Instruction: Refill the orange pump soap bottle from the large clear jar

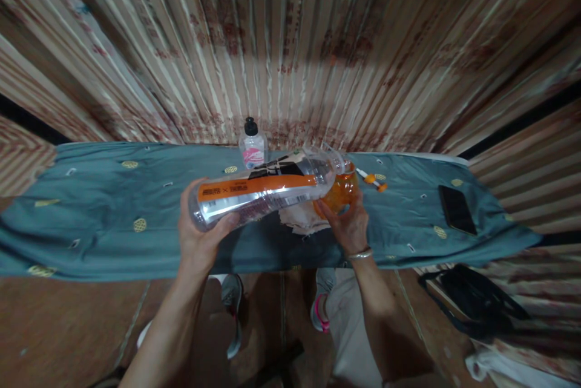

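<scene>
My left hand [203,224] is wrapped round the base of a large clear plastic bottle [258,191] with an orange and silver label. The bottle lies tilted nearly level, its neck toward the right. In my right hand [348,221] is a small orange see-through container [341,191], held right under the bottle's mouth. Whether liquid is flowing between them cannot be made out. Below the two, a crumpled pale cloth [303,218] lies on the table, partly hidden. Just right of the container is a white and orange syringe-like item [373,180].
A clear bottle with a black cap [253,144] stands at the table's back edge. A black phone [456,209] lies on the right of the teal tablecloth [104,206]. Pleated curtains [272,43] hang behind. A dark bag [476,303] sits low at right.
</scene>
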{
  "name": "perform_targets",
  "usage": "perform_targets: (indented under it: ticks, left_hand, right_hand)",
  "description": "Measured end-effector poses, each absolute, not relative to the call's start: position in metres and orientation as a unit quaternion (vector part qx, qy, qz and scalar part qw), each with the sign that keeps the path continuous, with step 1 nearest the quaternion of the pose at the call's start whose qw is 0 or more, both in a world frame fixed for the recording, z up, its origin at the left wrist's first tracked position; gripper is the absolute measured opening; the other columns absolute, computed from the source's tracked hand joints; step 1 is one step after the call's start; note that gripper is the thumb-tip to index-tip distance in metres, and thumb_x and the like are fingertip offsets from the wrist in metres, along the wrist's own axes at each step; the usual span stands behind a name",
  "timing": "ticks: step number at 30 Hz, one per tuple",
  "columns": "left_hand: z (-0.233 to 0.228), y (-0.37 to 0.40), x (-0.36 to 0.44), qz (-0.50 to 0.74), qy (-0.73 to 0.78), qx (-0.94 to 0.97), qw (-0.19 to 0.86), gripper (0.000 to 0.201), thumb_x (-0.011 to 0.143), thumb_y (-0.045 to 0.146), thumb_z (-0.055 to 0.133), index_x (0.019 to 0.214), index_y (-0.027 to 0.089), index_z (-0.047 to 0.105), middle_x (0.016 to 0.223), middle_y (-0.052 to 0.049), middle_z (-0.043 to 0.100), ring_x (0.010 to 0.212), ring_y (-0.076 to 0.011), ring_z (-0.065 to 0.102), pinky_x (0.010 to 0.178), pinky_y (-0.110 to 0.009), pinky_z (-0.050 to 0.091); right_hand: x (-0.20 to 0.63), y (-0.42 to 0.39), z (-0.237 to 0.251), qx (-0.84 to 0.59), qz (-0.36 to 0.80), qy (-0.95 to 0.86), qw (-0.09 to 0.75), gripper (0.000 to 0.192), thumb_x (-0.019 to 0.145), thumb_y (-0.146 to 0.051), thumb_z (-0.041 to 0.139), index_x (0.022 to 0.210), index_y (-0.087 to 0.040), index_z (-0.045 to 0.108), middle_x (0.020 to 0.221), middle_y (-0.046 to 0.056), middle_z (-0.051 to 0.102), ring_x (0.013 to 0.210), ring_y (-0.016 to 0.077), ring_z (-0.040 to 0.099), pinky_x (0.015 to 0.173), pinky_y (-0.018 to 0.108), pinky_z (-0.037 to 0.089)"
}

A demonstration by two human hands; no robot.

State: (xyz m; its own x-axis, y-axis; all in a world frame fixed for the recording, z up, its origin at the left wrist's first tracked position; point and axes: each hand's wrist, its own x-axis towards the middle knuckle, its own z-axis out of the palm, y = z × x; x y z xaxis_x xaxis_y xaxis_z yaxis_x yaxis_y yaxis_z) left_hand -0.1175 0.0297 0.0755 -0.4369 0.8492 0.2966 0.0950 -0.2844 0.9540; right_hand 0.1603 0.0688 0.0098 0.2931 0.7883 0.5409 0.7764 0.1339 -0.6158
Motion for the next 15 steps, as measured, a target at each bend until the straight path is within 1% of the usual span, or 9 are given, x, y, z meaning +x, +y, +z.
perform_targets:
  ticks: [4,7,15]
  left_hand:
    - [0.0723,0.0298,-0.119,0.668,0.514,0.457,0.283,0.073,0.057,0.043,0.088,0.122,0.028,0.058,0.111,-0.005,0.066,0.1,-0.0266,0.064,0.094,-0.045,0.054]
    - [0.0731,0.0298,-0.1188,0.672,0.513,0.451,0.285,0.072,0.056,0.045,0.088,0.12,0.029,0.059,0.11,-0.005,0.067,0.1,-0.0273,0.064,0.095,-0.047,0.054]
    - [0.0739,0.0303,-0.1191,0.68,0.508,0.446,0.286,0.072,0.053,0.043,0.09,0.118,0.031,0.062,0.108,-0.003,0.068,0.097,-0.0256,0.066,0.09,-0.043,0.056]
  right_hand:
    - [0.16,0.0672,0.0124,-0.661,0.01,-0.603,0.447,0.071,0.08,-0.062,0.064,0.13,-0.014,0.047,0.106,0.017,0.073,0.09,0.0324,0.073,0.074,0.043,0.059]
    - [0.1602,0.0669,0.0129,-0.666,0.01,-0.604,0.437,0.074,0.08,-0.063,0.064,0.129,-0.012,0.046,0.105,0.019,0.072,0.089,0.0338,0.073,0.073,0.044,0.059]
    - [0.1606,0.0677,0.0093,-0.647,-0.032,-0.614,0.451,0.07,0.082,-0.063,0.063,0.129,-0.015,0.046,0.102,0.015,0.074,0.084,0.031,0.075,0.068,0.041,0.06]
